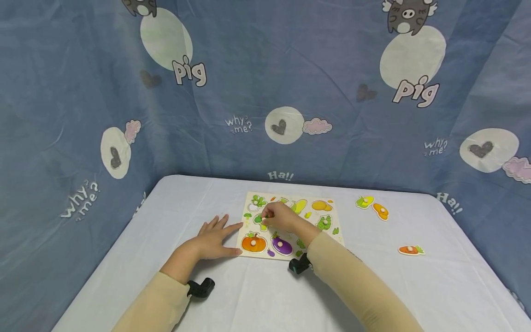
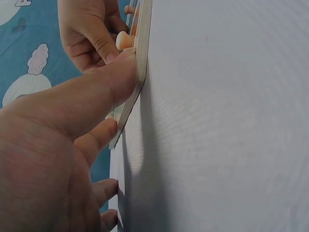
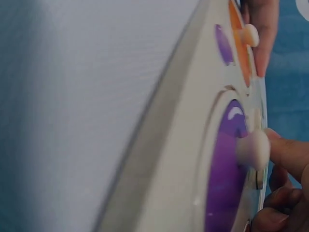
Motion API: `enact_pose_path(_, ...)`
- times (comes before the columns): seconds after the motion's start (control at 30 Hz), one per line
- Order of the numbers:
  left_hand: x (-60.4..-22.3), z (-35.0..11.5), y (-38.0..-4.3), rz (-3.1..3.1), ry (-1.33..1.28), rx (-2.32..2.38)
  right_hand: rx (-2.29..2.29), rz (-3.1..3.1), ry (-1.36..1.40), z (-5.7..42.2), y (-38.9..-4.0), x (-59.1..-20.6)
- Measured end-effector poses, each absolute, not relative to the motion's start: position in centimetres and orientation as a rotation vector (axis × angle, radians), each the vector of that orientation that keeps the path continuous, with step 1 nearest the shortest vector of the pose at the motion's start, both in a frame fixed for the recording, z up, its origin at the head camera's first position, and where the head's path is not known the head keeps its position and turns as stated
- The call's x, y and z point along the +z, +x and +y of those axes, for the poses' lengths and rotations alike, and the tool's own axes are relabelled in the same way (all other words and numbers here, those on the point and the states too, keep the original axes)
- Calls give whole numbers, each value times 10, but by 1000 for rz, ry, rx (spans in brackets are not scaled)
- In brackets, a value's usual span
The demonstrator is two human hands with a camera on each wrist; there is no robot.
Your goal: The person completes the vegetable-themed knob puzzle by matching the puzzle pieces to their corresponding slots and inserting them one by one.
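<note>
On the white-covered table, near its middle, we enter one pale rectangular wooden puzzle board, printed with vegetables. Left hand: fingers spread, thumb and forefinger against the board's left edge, apparently steadying it. Right hand: thumb and fingers pinching a green broccoli-shaped piece over the board's left part, above the pumpkin; whether it lies flush we cannot tell. On the board, knobbed: one orange pumpkin-shaped piece, one purple eggplant-shaped piece, one green leafy-vegetable piece. Loose, to the board's right: one yellow-and-green corn-shaped piece just beside one orange double-lobed piece; nearer the person and well apart from these, one orange carrot-shaped piece with green leaves. Behind: one blue cloth backdrop lettered "pig". Step in hand, as we judge it: fitting the broccoli into its recess. The next move, we think, calls for a small turn and a light downward press at the knob, board held firm, then release before reaching rightward for a loose piece.
</note>
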State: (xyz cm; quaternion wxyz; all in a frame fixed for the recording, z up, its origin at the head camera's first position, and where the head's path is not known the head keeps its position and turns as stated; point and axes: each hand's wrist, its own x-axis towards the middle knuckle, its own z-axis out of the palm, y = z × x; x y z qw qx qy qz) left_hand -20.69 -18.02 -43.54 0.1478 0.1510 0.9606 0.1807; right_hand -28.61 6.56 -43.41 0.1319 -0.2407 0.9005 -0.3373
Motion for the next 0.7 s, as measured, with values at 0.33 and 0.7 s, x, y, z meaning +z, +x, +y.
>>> enact_pose_path(0.33, -436, -180, -208, 2767, 428, 509, -944, 2685, -731, 63, -285, -437)
enact_pose_path(0.7, -437, -180, -208, 2767, 432, 507, -945, 2667, -692, 67, -283, -431)
